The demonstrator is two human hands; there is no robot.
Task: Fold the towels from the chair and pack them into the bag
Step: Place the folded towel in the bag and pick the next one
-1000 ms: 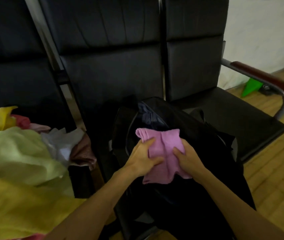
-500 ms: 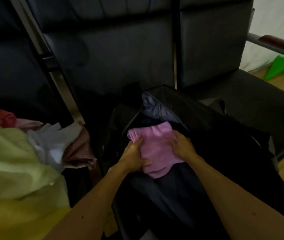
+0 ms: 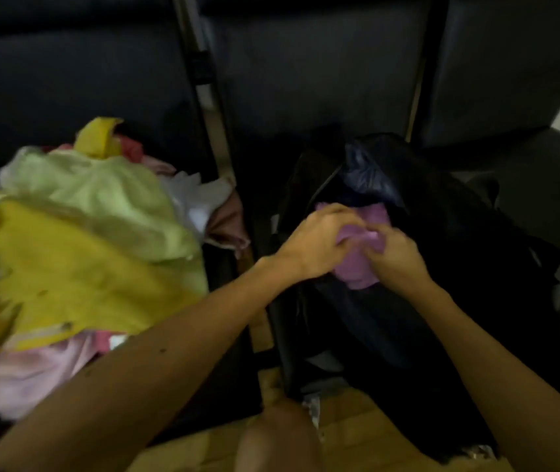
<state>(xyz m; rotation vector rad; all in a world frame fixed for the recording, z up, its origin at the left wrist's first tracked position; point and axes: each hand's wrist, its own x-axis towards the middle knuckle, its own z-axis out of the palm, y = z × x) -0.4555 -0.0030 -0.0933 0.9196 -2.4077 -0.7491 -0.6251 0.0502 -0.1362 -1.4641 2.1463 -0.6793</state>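
Observation:
A folded pink towel (image 3: pixel 357 264) sits in the open mouth of the black bag (image 3: pixel 442 267), which stands on the middle chair seat. My left hand (image 3: pixel 316 243) grips the towel's left side and my right hand (image 3: pixel 394 257) grips its right side, both curled over it and hiding much of the cloth. On the left chair lies a heap of unfolded towels: a yellow towel (image 3: pixel 67 284) in front, a pale green towel (image 3: pixel 101 195) on top, a white towel (image 3: pixel 196 199) and a light pink towel (image 3: pixel 33 376) at the edges.
Black padded chair backs (image 3: pixel 305 80) fill the upper view, with a metal frame bar (image 3: pixel 210 107) between the left and middle seats. A third black seat (image 3: pixel 544 185) is at the right. Wooden floor (image 3: pixel 357 430) shows at the bottom.
Both hands have pushed the pink towel lower into the bag's opening and bunched closer together over it. The view has swung left and down, bringing the towel heap further into sight.

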